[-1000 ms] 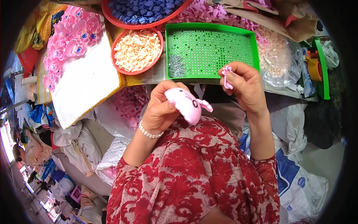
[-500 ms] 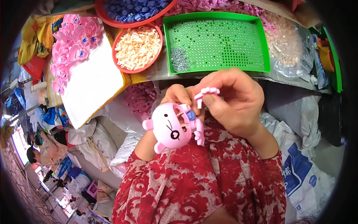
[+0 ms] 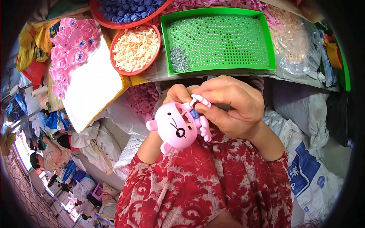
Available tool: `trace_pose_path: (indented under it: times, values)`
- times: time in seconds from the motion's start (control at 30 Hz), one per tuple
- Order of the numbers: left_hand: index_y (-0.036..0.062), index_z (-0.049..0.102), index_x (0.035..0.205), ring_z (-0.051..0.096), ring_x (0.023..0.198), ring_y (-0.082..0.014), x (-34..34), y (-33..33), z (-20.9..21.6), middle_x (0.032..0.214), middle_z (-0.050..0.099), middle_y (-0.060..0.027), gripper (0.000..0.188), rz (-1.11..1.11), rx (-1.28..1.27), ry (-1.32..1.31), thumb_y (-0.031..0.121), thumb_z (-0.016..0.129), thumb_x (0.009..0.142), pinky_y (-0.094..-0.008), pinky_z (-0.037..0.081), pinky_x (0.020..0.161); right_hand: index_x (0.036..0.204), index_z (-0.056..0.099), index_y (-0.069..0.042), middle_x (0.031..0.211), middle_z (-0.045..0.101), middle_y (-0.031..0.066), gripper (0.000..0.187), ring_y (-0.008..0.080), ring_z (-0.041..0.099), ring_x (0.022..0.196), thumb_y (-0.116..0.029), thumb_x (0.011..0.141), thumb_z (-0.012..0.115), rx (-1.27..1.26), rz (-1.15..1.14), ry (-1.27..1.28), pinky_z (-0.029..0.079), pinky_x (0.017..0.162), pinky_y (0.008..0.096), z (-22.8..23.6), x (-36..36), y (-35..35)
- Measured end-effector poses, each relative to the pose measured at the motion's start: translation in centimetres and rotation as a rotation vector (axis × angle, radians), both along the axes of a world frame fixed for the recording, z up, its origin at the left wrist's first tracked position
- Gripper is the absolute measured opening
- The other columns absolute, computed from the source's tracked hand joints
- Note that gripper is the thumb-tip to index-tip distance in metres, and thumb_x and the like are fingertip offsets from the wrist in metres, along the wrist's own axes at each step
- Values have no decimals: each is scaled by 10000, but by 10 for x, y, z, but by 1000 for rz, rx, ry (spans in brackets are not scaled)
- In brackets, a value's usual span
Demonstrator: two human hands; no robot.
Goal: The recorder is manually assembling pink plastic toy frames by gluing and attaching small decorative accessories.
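A pink plastic toy bear (image 3: 171, 125) with rounded ears, a drawn face and a small blue body part (image 3: 194, 113) is in front of my chest. My left hand (image 3: 177, 94) is closed round its far side, with most of its fingers hidden behind the toy. One pink arm (image 3: 205, 130) hangs from the toy's near side. Between the thumb and fingers of my right hand (image 3: 234, 106) is a second pink toy arm (image 3: 201, 100), its end touching the toy's far side beside the blue part.
A green perforated tray (image 3: 272, 57) holds small metal screws (image 3: 178, 60). Left of it are a red basket of cream pieces (image 3: 135, 49) and a red basin of blue pieces (image 3: 131, 9). Pink toy parts (image 3: 74, 43) lie on a white board (image 3: 89, 91). Sacks (image 3: 319, 190) stand at right.
My right hand has brought the pink arm left and against the toy's far side. The toy has shifted slightly in my left hand.
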State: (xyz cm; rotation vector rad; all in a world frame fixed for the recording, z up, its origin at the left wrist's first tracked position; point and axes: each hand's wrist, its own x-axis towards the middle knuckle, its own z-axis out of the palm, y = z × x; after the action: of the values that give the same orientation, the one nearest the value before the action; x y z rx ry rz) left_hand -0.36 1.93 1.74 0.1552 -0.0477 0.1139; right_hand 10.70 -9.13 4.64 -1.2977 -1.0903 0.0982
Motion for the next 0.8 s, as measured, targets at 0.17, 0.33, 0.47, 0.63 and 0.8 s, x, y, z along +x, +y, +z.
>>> trace_pose_path:
  times: [0.17,0.33,0.47,0.63,0.8]
  values:
    - [-7,595,957,601,908,-316,-2,0,5,1020,560,-217,253,-153,-208,-7,104,706,759,-440,577,662,841,629,3,776,630,123,226,214,624,674,22,644,737,-78,61,42,499,592,271,9,8,-4]
    - [-16,618,865,593,825,-295,-6,0,2,958,559,-190,126,-103,-27,144,93,645,808,-420,585,625,807,634,7,760,629,103,202,183,612,656,8,639,747,-178,263,226,480,594,250,4,18,-11]
    - [-10,628,820,594,802,-283,-7,-1,2,943,567,-184,99,-104,1,136,86,608,833,-381,586,626,744,617,11,731,632,93,172,158,609,650,-15,652,760,-160,349,386,464,576,234,-5,17,-12]
    - [-12,628,821,600,782,-282,-11,-5,2,910,574,-179,120,-140,-58,189,103,601,840,-367,586,640,718,603,11,711,632,93,175,148,608,639,-27,663,765,-139,398,398,458,567,230,-7,17,-14]
    - [0,647,833,598,763,-268,-8,-1,-6,917,587,-171,103,-192,-20,155,97,613,831,-346,557,627,710,597,12,708,633,88,177,140,606,621,-28,670,765,-131,422,583,457,549,227,-11,12,-17]
